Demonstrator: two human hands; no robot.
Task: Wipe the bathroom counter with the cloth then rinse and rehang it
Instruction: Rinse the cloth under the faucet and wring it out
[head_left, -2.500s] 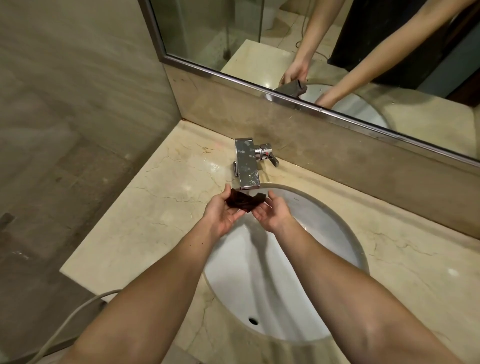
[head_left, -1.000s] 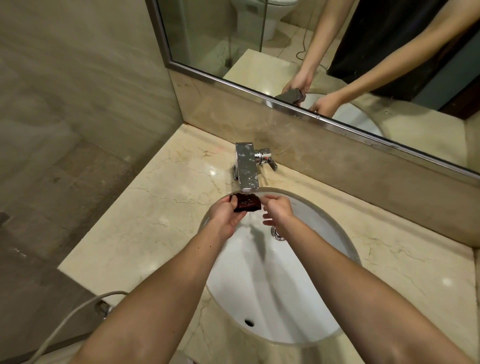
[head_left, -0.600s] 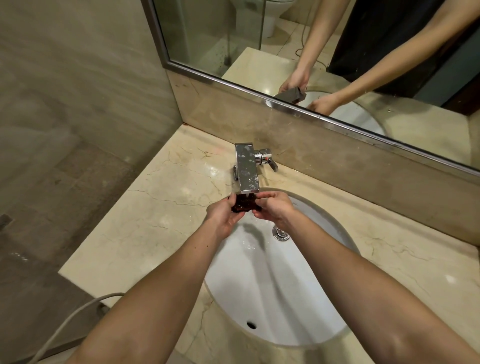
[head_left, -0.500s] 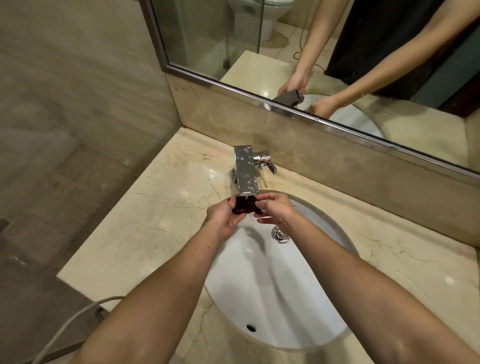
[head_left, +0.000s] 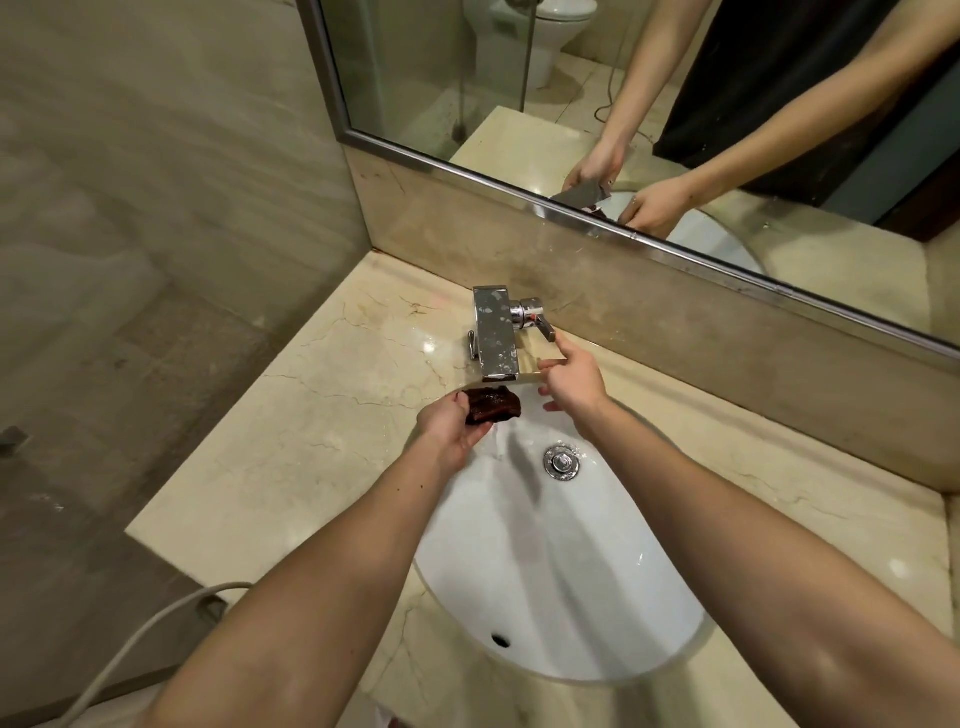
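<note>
A small dark reddish-brown cloth (head_left: 493, 404), bunched and wet, is held just under the spout of the chrome faucet (head_left: 496, 332). My left hand (head_left: 449, 428) is shut on the cloth's left end, over the rim of the white sink (head_left: 597, 613). My right hand (head_left: 571, 382) has its fingers spread and empty, its fingertips touching or almost touching the faucet's lever (head_left: 540, 325). Water runs down the basin below the cloth.
The beige marble counter (head_left: 291, 441) surrounds the sink, with a drain plug (head_left: 561, 462) in the basin. A mirror (head_left: 623, 104) with a metal frame stands behind the faucet. A grey hose (head_left: 130, 649) hangs off the counter's front left. The tiled wall is on the left.
My right hand has let go of the cloth and moved up and right to the faucet lever. My left hand now holds the cloth alone under the spout.
</note>
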